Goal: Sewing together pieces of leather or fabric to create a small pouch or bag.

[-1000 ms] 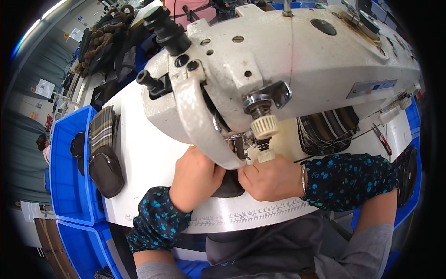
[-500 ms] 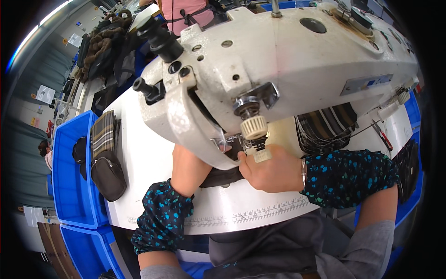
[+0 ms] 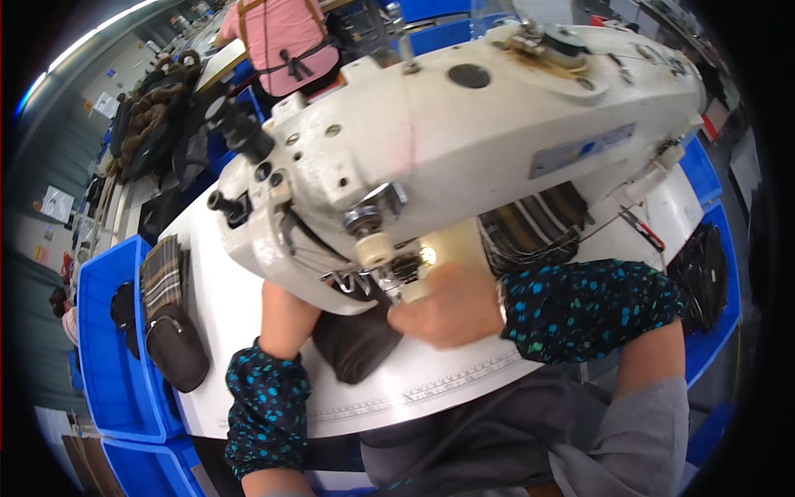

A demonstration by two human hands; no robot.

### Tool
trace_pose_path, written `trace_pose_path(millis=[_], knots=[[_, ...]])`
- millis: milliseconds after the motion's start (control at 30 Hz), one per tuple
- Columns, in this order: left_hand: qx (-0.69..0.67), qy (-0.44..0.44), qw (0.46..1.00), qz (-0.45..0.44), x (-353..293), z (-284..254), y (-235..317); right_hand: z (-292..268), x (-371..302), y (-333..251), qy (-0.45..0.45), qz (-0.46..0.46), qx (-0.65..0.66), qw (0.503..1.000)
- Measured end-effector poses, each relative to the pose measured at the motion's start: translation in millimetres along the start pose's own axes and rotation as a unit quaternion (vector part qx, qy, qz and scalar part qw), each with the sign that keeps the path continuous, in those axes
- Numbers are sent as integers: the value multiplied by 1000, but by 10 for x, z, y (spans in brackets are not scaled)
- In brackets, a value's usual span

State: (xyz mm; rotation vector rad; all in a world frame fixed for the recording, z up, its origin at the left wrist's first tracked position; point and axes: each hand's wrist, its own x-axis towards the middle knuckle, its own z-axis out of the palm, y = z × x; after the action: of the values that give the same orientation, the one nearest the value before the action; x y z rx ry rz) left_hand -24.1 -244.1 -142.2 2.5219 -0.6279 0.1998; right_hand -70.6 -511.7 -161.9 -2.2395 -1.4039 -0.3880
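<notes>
A white sewing machine (image 3: 464,141) stands over the white table in front of me. Under its needle end lies a dark brown fabric pouch (image 3: 354,340), its rounded end pointing toward me. My right hand (image 3: 451,308) is closed beside the needle area, thumb and fingertips pinching the pouch's right edge; it is slightly blurred. On the other side, my left hand (image 3: 287,313) reaches behind the machine's head at the pouch's left edge. Its fingers are hidden there. Patterned dark sleeve covers wrap both forearms.
Striped fabric pieces (image 3: 538,228) are stacked under the machine's arm, with red-handled scissors or snips (image 3: 644,230) to their right. At left, a striped piece and a dark pouch (image 3: 175,348) lie beside a blue bin (image 3: 116,373). A person in pink (image 3: 286,41) sits beyond the machine.
The dark pouch now shows more of its body in front of the needle, turned toward me. The whole view has shifted, so the machine appears further left.
</notes>
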Motion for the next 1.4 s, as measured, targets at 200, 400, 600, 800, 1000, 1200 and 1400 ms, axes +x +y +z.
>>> trace_pose_path(millis=[200,400,600,800,1000,1200,1400], knots=[[-87,-88,990,-71,76,37,-68,-606,-559,-726,81,156,123,977],[-126,-92,984,-82,116,80,-173,-1851,-1633,-1493,117,465,-111,870],[-161,-100,977,-96,133,91,-139,-2031,-2132,-1697,30,597,-387,702],[-112,-49,987,-103,55,88,-305,-1549,-1700,-1020,81,494,-296,813],[-69,-61,993,-77,112,89,12,-941,-1126,-52,162,318,-243,902],[-59,-89,991,-87,70,-21,33,-914,-1049,291,86,412,-73,904],[-55,-103,990,-73,76,-61,52,-900,-541,-435,8,335,111,936]])
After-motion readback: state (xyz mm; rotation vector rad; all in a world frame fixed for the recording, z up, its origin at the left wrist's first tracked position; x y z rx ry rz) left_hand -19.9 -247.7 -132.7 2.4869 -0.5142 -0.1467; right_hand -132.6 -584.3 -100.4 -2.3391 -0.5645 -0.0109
